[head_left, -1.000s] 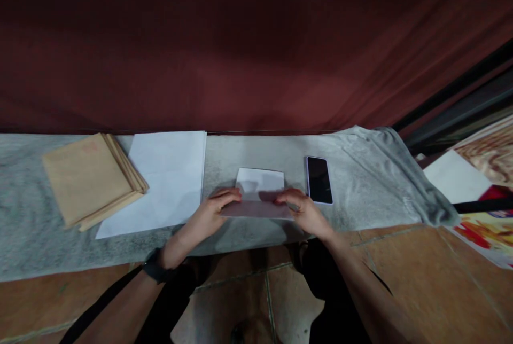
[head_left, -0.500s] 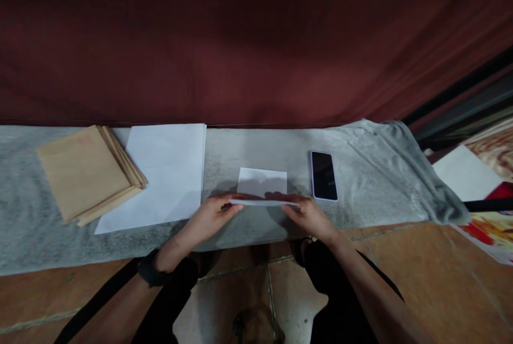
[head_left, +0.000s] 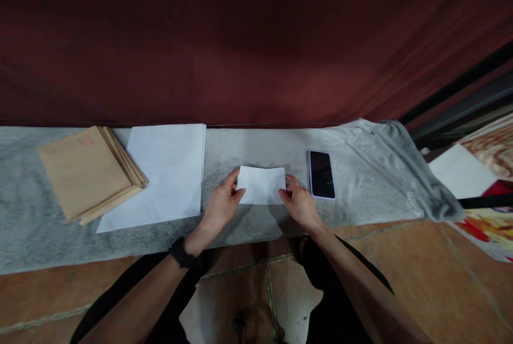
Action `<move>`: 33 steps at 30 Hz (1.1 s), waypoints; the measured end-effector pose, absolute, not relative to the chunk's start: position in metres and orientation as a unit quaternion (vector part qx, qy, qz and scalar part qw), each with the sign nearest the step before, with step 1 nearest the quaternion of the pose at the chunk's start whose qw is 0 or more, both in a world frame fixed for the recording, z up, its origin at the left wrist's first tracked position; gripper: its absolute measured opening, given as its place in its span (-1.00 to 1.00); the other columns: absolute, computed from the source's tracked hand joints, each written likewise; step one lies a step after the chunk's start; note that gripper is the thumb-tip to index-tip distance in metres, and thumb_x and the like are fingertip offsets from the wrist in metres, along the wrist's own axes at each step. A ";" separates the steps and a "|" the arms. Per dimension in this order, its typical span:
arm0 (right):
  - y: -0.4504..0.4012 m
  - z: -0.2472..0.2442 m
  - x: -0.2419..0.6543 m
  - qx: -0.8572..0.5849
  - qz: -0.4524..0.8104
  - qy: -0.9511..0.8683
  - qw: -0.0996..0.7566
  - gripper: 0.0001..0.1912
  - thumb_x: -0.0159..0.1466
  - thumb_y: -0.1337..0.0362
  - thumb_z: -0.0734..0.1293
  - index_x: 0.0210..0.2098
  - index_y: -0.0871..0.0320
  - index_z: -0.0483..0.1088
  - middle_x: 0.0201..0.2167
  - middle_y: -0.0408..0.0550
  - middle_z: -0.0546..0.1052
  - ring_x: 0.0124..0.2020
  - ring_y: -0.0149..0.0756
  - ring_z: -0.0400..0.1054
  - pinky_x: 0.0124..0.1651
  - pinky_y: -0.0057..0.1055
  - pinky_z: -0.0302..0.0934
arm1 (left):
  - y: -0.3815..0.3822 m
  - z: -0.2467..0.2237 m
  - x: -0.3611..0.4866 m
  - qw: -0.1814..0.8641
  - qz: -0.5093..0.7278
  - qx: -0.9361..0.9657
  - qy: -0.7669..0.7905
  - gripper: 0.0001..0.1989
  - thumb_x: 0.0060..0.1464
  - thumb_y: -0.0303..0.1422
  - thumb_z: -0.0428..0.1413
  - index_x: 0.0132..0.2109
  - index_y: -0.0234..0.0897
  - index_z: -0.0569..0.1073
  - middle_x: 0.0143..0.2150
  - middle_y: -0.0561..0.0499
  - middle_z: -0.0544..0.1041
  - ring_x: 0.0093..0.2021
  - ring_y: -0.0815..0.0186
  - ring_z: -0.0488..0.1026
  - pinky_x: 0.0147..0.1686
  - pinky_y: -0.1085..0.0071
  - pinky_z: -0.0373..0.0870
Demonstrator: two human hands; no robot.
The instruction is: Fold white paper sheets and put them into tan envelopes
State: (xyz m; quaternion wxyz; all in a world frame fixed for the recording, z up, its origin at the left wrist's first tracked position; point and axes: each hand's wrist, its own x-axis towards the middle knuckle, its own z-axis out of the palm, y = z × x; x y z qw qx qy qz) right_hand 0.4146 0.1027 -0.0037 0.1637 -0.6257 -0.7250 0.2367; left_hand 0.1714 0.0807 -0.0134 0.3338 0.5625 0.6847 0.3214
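White paper [head_left: 262, 186] now showing its broad face after being edge-on, brown envelopes [head_left: 86, 170] lying leftmost, partly covering large sheets [head_left: 170, 167], left hand [head_left: 222, 200] pinching the paper's left edge, grey cloth [head_left: 377, 184] spreading underneath, right hand [head_left: 300, 202] pinching the right edge, phone [head_left: 321, 174] resting just beside.

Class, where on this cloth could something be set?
Bare: cloth right of the phone, and behind the small paper, between phone and white sheets. Crowded: where brown envelopes overlap those sheets, and around the left hand and right hand.
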 end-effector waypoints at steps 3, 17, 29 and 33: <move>0.105 -0.004 0.411 -0.634 0.216 -0.727 0.153 -0.50 0.38 0.30 0.31 0.29 0.11 0.28 -0.18 -0.06 0.64 -0.21 -0.17 0.57 -0.06 -0.28 0.38 | 0.081 -0.012 0.175 0.320 0.311 0.562 0.696 -0.35 0.18 -0.40 0.16 0.40 -0.22 0.29 -0.44 0.16 0.47 -0.46 0.32 0.41 -0.38 0.40 0.29; 0.096 -0.009 0.403 -0.561 0.121 -0.790 0.214 -0.55 0.47 0.22 0.20 0.29 0.19 0.38 0.13 0.24 0.53 0.18 0.07 0.38 0.26 0.06 0.26 | 0.067 -0.008 0.189 0.080 0.218 0.706 0.669 -0.52 0.33 -0.35 0.01 0.35 -0.24 0.33 0.26 -0.23 0.47 0.21 -0.01 0.47 0.19 0.06 0.43; 0.043 -0.028 0.377 -0.479 0.114 -0.858 0.144 -0.28 0.54 0.00 0.06 0.50 0.39 0.00 0.50 0.28 0.11 0.54 -0.02 -0.05 0.53 0.04 -0.05 | 0.027 -0.041 0.228 0.020 0.124 0.801 0.585 -0.26 0.33 -0.49 -0.19 0.55 -0.47 -0.27 0.55 -0.34 0.02 0.56 0.05 -0.07 0.48 -0.01 0.07; 0.046 -0.031 0.387 -0.487 0.082 -0.859 0.134 -0.27 0.53 0.00 0.10 0.48 0.43 0.04 0.49 0.33 0.11 0.53 0.03 -0.04 0.52 0.05 -0.04 | 0.031 -0.033 0.222 0.024 0.111 0.783 0.611 -0.32 0.38 -0.33 -0.11 0.52 -0.55 -0.04 0.54 -0.39 0.01 0.56 0.00 -0.09 0.49 0.00 0.04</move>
